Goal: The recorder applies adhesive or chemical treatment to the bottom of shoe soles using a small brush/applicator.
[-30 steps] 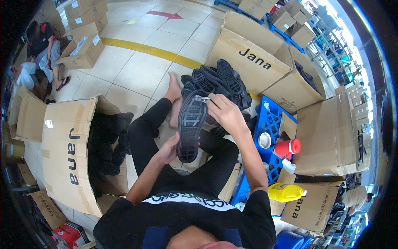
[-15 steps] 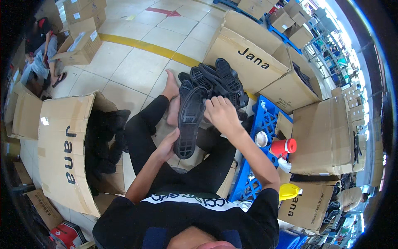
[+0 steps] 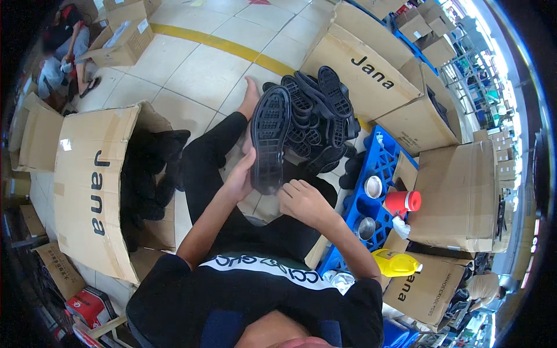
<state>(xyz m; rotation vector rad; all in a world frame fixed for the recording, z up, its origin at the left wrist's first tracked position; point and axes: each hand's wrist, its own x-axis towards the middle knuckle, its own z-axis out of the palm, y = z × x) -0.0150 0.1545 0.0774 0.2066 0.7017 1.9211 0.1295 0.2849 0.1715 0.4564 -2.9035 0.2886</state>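
My left hand (image 3: pixel 239 178) grips a black shoe sole (image 3: pixel 269 136) by its left edge, fingers hidden behind it. Tilted up above my lap, the sole shows its grooved tread, with the near end looking shiny. Close against that near end is my right hand (image 3: pixel 304 203), its fingers curled together; whatever they hold is hidden. Just beyond, on the floor between my feet and a large carton, lies a heap of black soles and footwear (image 3: pixel 325 116), many with the tread showing.
An open carton of dark footwear (image 3: pixel 87 191) lies at my left. Right of me, a blue plastic pallet (image 3: pixel 354 226) bears a white-rimmed cup (image 3: pixel 373 186), a metal bowl (image 3: pixel 366 228), a red jug (image 3: pixel 402 202) and a yellow bottle (image 3: pixel 397 263). Another person (image 3: pixel 67 43) sits far left.
My right hand has come down from the sole's upper right edge to its near end. The sole has shifted slightly up and away, and the view has moved a little.
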